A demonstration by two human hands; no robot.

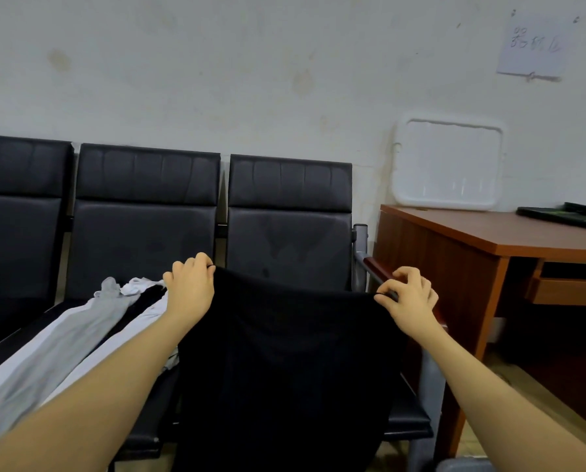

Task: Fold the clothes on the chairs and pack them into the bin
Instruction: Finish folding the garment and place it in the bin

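Observation:
A black garment [284,362] hangs spread out in front of the right-hand black chair [288,229]. My left hand [191,287] pinches its upper left corner and my right hand [409,299] pinches its upper right corner, holding the top edge stretched between them. The cloth drapes down over the seat and out of the frame's bottom. On the middle chair [145,233] lies a pile of clothes: a grey garment [56,345], a white one [138,286] and dark cloth between them. The bin is not clearly in view.
A third black chair [19,216] stands at the left. A brown wooden desk [495,243] stands right of the chairs, a white plastic lid [448,161] leaning on the wall above it and a dark flat item [567,214] on top. A grey object's edge [465,466] shows bottom right.

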